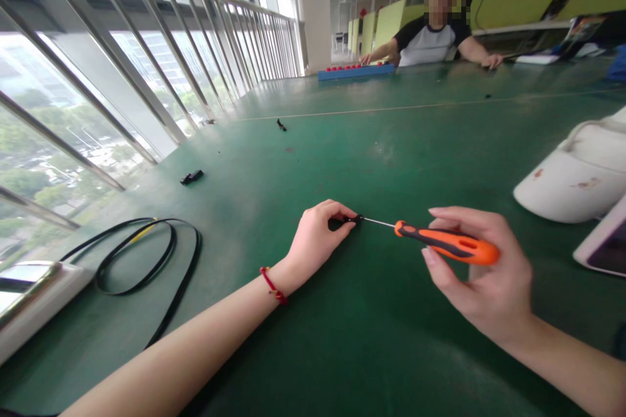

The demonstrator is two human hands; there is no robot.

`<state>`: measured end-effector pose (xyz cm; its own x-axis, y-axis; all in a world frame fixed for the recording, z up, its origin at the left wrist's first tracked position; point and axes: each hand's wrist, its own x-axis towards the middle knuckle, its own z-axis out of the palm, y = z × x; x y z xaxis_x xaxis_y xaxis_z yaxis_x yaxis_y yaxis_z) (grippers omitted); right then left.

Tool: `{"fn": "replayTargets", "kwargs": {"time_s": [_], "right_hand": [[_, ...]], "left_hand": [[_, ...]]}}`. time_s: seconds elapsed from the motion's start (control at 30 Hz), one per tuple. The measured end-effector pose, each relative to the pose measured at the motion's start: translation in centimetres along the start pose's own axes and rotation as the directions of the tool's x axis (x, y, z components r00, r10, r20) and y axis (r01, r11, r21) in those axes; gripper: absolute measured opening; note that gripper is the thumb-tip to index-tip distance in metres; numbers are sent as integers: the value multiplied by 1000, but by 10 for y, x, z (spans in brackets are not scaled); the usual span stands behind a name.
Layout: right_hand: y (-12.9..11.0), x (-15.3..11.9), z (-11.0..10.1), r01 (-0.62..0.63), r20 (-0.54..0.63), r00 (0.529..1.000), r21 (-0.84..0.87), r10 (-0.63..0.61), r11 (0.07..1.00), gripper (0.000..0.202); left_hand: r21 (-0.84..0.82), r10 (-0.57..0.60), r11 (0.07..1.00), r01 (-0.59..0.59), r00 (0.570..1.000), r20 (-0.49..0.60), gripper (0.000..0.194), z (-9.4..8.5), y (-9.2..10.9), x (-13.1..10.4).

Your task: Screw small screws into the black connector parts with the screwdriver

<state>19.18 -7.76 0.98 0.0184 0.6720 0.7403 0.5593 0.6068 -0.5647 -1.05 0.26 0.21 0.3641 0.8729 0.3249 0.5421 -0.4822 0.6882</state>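
While a small black part [353, 219] is pinched just above the green tabletop [391, 352] between thumb and fingers of the left hand [319, 229], its right-hand end is met by the shaft of an orange-and-black screwdriver [443, 242]. The handle is loosely surrounded by the right hand [493, 267], finger and thumb spread to either side; whether it is gripped by hidden fingers cannot be told. Should the shaft be pushed off line, or the handle be steadied too lightly, the tip could be slipped off the part and the pinching fingertips jabbed. If the pinch were loosened, the part could be twisted away. Farther left, a black cable [197, 241] is looped; at the far side, a blue rack [356, 71] is touched by a seated person [433, 45].
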Motion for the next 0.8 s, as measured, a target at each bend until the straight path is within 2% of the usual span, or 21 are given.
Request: {"fn": "replayTargets", "kwargs": {"time_s": [0.07,0.17,0.23,0.3,0.37,0.5,0.67,0.73,0.8], "right_hand": [[0,0,0,-7,31,999,33,5,999,42],[0,-1,-1,6,142,990,-25,-3,1000,25],[0,-1,0,9,85,996,-26,-7,1000,27],[0,-1,1,-6,-5,1000,42,6,999,43],[-1,-1,2,-21,11,1000,77,21,997,48],[-2,-1,1,-52,128,990,-17,54,999,30],[-4,-1,3,-65,11,998,69,65,995,45],[-4,1,3,-85,67,994,42,82,995,41],[-4,1,1,-86,157,984,-22,88,996,24]], "left_hand": [[0,2,1000,-2,1000,-2,9,0,0,0],[-1,4,1000,-4,1000,-4,9,0,0,0],[2,4,1000,-4,1000,-3,9,0,0,0],[3,3,1000,-3,1000,-4,9,0,0,0],[0,-1,1000,1,1000,-6,9,0,0,0],[-9,-28,1000,27,1000,-8,10,0,1,0],[-21,-93,995,93,995,-32,9,1,4,0],[-3,-83,997,83,996,-37,9,1,5,0],[24,-55,998,55,998,-31,9,1,4,1]]}}
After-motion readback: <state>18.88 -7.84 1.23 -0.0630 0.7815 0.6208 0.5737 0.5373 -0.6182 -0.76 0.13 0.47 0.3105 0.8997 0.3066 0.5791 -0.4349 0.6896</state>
